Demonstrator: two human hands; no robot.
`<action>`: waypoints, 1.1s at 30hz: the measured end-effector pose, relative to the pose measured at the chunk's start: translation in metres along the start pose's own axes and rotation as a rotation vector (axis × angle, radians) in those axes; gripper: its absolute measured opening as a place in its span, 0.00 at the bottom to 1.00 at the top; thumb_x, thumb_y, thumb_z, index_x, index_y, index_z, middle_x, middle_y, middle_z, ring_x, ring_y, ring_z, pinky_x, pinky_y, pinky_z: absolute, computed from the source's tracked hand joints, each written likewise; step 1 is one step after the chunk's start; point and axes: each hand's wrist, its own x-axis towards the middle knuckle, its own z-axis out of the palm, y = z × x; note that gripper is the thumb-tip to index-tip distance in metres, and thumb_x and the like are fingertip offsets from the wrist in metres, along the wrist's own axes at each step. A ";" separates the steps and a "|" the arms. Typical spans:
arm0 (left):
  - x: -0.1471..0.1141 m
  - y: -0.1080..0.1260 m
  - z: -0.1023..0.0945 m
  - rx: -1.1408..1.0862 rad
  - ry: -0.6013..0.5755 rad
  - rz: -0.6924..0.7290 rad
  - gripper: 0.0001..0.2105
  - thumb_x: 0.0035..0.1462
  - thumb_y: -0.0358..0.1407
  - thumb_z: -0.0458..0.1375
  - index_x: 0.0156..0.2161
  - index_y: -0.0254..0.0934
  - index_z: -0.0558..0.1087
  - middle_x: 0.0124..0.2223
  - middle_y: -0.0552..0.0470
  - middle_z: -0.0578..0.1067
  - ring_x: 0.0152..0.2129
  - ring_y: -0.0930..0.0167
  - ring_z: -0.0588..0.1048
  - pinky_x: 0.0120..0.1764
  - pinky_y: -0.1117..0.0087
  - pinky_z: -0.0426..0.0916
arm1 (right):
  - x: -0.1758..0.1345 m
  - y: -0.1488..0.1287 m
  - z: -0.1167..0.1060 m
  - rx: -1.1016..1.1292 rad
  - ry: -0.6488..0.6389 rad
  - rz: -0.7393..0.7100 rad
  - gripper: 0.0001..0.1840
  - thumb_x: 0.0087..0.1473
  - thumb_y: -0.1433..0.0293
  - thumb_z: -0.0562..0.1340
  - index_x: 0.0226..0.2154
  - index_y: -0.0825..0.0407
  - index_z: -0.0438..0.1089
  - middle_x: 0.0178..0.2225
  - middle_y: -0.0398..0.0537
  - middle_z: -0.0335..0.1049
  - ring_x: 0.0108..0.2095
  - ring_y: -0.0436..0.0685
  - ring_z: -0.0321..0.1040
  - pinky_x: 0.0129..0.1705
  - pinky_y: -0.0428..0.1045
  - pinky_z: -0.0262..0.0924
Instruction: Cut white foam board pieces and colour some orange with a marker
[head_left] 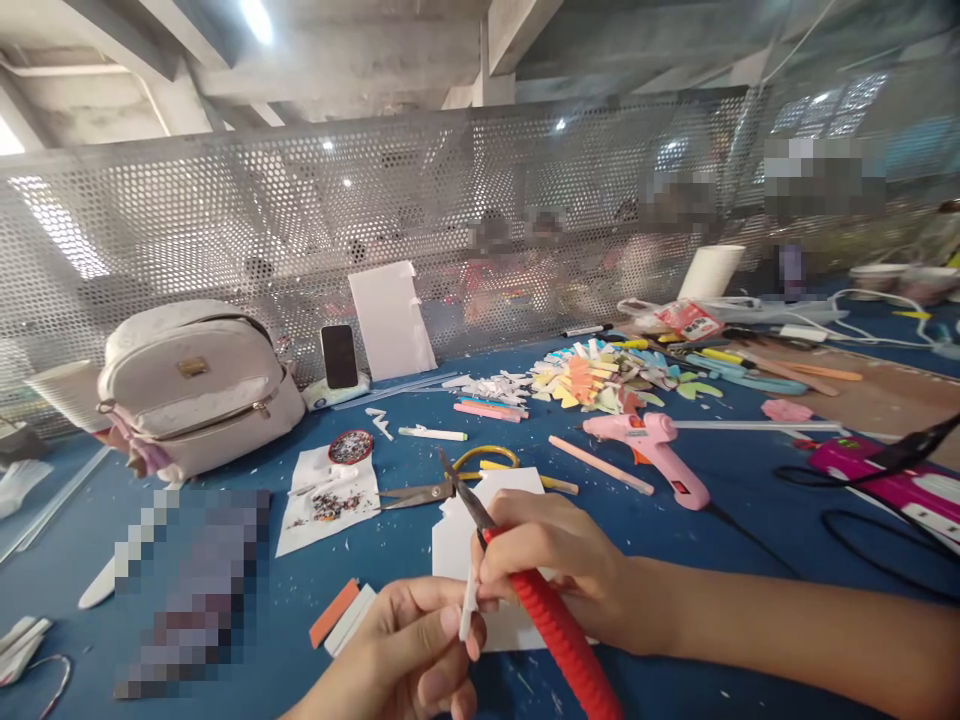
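The right hand [551, 565] has its grip closed around a red ribbed handle [566, 645] of a cutting tool whose dark pointed blade [465, 490] angles up toward the far edge of the tabletop [750, 520]; the handle's lower end runs out of the picture at the bottom. The left hand [409, 650], partly cut off by the bottom edge, pinches a thin white strip [469, 605] between thumb and fingers, right beside the right hand's fingers, at the near edge of the tabletop. How far the strip runs is hidden inside the grip. Under both hands lies a white sheet [480, 520], mostly covered by them. Just beyond it are yellow-handled scissors [450, 485], half behind the blade. A pink glue gun [656, 450] lies further right, and a grey backpack [195, 385] stands by the far left edge. A blurred patch hides something near the left edge
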 end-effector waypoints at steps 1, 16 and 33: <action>0.000 0.000 0.000 -0.002 -0.001 0.000 0.10 0.56 0.40 0.68 0.34 0.32 0.81 0.24 0.58 0.64 0.15 0.84 0.51 0.26 0.78 0.63 | 0.000 0.000 -0.001 -0.005 -0.011 0.001 0.10 0.72 0.65 0.52 0.41 0.50 0.65 0.28 0.42 0.66 0.27 0.49 0.60 0.31 0.44 0.57; 0.006 -0.012 -0.013 -0.011 -0.079 0.025 0.12 0.55 0.41 0.69 0.34 0.32 0.79 0.23 0.57 0.67 0.15 0.85 0.57 0.28 0.77 0.68 | -0.003 0.010 -0.001 -0.102 -0.074 -0.113 0.10 0.71 0.61 0.53 0.41 0.49 0.64 0.27 0.41 0.63 0.26 0.50 0.58 0.31 0.45 0.53; 0.005 -0.013 -0.013 -0.005 -0.037 0.024 0.17 0.47 0.39 0.75 0.36 0.32 0.75 0.31 0.53 0.79 0.18 0.81 0.74 0.34 0.73 0.74 | -0.006 0.010 0.002 0.147 -0.029 0.083 0.04 0.65 0.69 0.62 0.41 0.50 0.66 0.32 0.43 0.71 0.30 0.49 0.66 0.34 0.43 0.60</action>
